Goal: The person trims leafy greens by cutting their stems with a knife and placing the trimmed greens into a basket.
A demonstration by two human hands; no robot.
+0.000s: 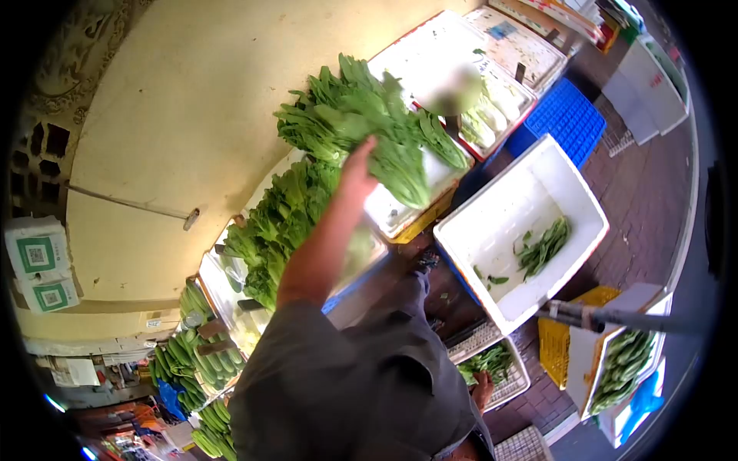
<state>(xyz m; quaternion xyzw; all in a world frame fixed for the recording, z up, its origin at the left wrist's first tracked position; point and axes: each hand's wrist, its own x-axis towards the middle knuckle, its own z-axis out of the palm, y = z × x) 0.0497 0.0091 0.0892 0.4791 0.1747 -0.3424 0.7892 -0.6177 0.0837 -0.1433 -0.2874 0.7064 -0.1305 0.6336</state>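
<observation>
I have the left hand [358, 175] against the lettuce [346, 111], which lies heaped over a white tray [440, 170] beside the wall [184, 131]. Its fingers are partly lost in leaf and blur, so I can't tell whether they grip or only press. I'd work them in at the firm stem ends and carry the weight on the palm, since pinched leaves would likely bruise or tear. The right hand [483, 390] is down at the loose greens [494, 361] in the crate [520, 389]; how far its fingers close, I can't tell. I'd keep its touch light and steady the body before reaching farther.
</observation>
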